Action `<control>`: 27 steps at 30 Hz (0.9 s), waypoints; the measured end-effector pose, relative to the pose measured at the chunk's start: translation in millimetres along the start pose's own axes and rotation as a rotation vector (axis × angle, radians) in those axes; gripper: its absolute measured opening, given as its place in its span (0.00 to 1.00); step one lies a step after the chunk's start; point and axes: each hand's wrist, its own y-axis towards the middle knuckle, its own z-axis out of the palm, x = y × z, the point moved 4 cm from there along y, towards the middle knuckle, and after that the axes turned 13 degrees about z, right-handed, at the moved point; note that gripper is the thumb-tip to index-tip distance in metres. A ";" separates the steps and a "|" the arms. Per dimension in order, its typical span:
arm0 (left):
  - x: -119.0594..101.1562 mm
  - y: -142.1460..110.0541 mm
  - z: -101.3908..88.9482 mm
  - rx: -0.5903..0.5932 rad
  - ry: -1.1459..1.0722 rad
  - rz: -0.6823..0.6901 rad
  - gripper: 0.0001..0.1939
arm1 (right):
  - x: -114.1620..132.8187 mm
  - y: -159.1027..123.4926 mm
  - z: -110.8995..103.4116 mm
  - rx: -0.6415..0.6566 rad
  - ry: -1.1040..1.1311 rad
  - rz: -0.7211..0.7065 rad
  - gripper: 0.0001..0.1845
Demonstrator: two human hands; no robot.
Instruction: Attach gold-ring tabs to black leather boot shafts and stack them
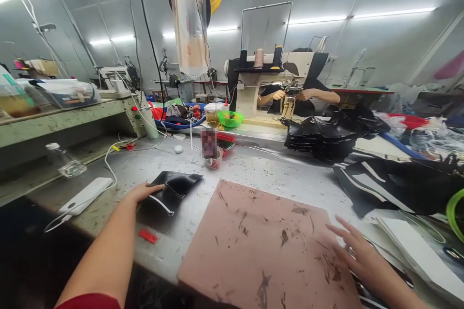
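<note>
Left hand (143, 192) lies over a black leather piece (183, 184) on the metal worktop (268, 168), fingers stretched out across its near left part; whether the thumb pinches the edge I cannot tell. To the left are a white-capped clear bottle (67, 161) and a white corded device (87, 196). Under the hand's side of the leather runs a pale strip, and a small red piece (148, 236) lies just nearer the worktop's edge. Further right, a clear cup (213, 160) stands beyond a pinkish-brown board (261, 236) marked with dark smears. Behind, a co-worker's hands (304, 93) are at a sewing machine (248, 96), near stacked black leather pieces (315, 137). Right hand (357, 249), slightly blurred, has its fingers spread at the board's right edge; contact is unclear. Beside it lies a stack of white strips (416, 251).
</note>
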 end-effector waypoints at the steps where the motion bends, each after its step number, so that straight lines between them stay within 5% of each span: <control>1: -2.0 -3.0 -0.6 0.013 0.011 0.005 0.31 | 5.6 -11.4 2.7 0.014 -0.003 -0.014 0.23; 7: -40.2 -26.4 -16.8 -0.075 0.235 0.075 0.36 | 36.1 -44.4 4.2 0.014 -0.012 -0.087 0.21; 13: -105.4 -53.9 -21.6 -0.239 0.395 0.326 0.28 | 78.1 -65.0 6.6 0.006 -0.011 -0.204 0.18; 22: -137.1 -55.7 -28.6 -0.048 -0.108 0.380 0.17 | 86.2 -99.7 11.5 0.045 -0.045 -0.262 0.17; 27: -197.4 -84.8 -24.7 0.196 -0.621 0.603 0.16 | 89.6 -103.8 6.9 0.003 0.032 -0.272 0.15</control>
